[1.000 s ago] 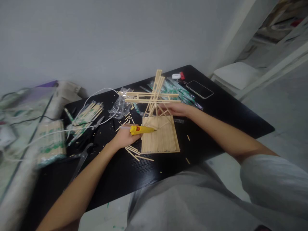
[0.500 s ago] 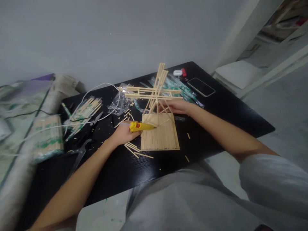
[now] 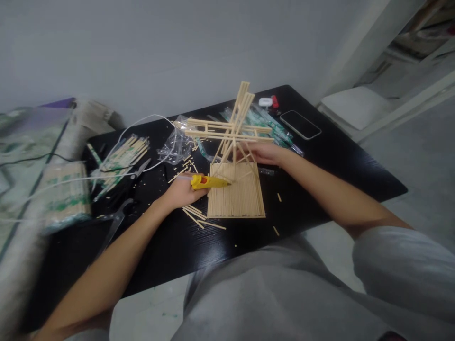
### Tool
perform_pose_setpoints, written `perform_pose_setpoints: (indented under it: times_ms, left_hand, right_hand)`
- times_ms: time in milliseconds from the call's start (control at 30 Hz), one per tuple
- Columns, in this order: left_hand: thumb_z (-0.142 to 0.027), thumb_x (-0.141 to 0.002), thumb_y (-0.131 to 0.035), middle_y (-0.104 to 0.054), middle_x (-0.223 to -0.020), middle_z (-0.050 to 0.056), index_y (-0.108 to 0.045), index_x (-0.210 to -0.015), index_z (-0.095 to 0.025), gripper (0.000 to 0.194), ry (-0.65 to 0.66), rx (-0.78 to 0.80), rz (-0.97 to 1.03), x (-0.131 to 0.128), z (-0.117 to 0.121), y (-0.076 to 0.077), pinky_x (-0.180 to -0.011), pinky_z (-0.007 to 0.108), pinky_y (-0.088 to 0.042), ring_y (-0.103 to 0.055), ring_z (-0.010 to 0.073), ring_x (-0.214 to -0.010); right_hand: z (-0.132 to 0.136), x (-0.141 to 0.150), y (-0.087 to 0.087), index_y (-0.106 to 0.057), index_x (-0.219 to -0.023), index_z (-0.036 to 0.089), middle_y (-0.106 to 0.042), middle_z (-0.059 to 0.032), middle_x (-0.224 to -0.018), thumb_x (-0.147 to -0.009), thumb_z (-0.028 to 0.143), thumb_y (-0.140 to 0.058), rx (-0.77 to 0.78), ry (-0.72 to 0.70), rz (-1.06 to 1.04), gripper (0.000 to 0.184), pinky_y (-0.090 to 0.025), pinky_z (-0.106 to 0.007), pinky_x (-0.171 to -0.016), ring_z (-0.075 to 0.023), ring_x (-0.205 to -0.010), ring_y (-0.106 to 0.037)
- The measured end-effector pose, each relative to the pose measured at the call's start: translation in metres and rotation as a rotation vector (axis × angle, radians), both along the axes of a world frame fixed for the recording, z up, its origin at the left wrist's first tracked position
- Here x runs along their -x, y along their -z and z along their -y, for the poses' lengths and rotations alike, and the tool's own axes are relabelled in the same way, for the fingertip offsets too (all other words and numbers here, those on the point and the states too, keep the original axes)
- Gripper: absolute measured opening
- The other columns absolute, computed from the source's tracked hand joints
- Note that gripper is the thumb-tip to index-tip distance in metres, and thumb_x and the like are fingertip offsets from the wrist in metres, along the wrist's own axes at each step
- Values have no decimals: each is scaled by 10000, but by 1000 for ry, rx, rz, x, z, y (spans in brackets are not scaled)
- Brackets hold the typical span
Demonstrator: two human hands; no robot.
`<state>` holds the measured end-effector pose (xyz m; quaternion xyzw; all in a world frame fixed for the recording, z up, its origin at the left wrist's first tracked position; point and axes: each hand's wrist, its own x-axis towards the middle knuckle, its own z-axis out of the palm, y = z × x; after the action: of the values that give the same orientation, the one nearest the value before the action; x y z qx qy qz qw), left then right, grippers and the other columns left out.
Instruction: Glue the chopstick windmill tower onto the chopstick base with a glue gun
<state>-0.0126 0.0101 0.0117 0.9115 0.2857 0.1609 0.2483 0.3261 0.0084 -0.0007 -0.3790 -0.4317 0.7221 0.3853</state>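
Observation:
My left hand (image 3: pixel 181 192) is wrapped round a yellow hot glue gun (image 3: pixel 209 182), whose nozzle points right, over the flat square base of wooden sticks (image 3: pixel 236 201). On the back part of that base stands a windmill-like frame (image 3: pixel 233 135) of thin sticks, with crossed blades above slanting legs. The nozzle tip is near the foot of the front upright; whether it touches cannot be made out. Behind the legs on the right, my right hand (image 3: pixel 265 153) is closed on the frame, its fingertips partly hidden by the sticks.
Bundled sticks (image 3: pixel 67 192), opened stick packs (image 3: pixel 130 158), scissors (image 3: pixel 140 170) and pliers-like cutters (image 3: pixel 119 218) lie left. A white cable (image 3: pixel 156 116) arches past them. Crumpled plastic (image 3: pixel 176 147), wrappers (image 3: pixel 263 121) and a phone (image 3: pixel 300 124) lie behind on the black table (image 3: pixel 334 175).
The view has shifted slightly, moving most of the scene up. Both hands keep their hold, and the glue gun tip stays close to the same spot over the base.

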Motion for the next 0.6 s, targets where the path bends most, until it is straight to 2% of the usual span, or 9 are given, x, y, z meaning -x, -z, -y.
perform_pose_setpoints:
  times_ms: [167,333,600]
  left_hand:
    - [-316,-901,-710,-683,-716,-17,-651,-777,-201,180,26,-7,20,0,-1,1,-662,263,-482,-644,155,-660]
    - [-296,-910,-675,-680,-712,-12,-638,-761,-200,181,56,-24,64,0,-1,2,-648,262,-465,-632,145,-640]
    - [-266,-885,-735,-652,-712,-21,-618,-760,-202,183,25,-16,7,0,-2,4,-673,265,-479,-626,151,-664]
  right_hand:
    - [1,0,-1,-776,-1137,127,-812,-114,-1009,-1150,235,-596,7,34,30,210,-639,-372,-991,-206,-950,-787]
    - [1,0,-2,-769,-1096,134,-806,-101,-992,-1145,198,-597,4,53,25,189,-647,-336,-944,-188,-915,-781]
    - [4,2,-6,-763,-1080,129,-807,-110,-1015,-1151,178,-572,-11,53,38,209,-642,-336,-945,-188,-905,-783]
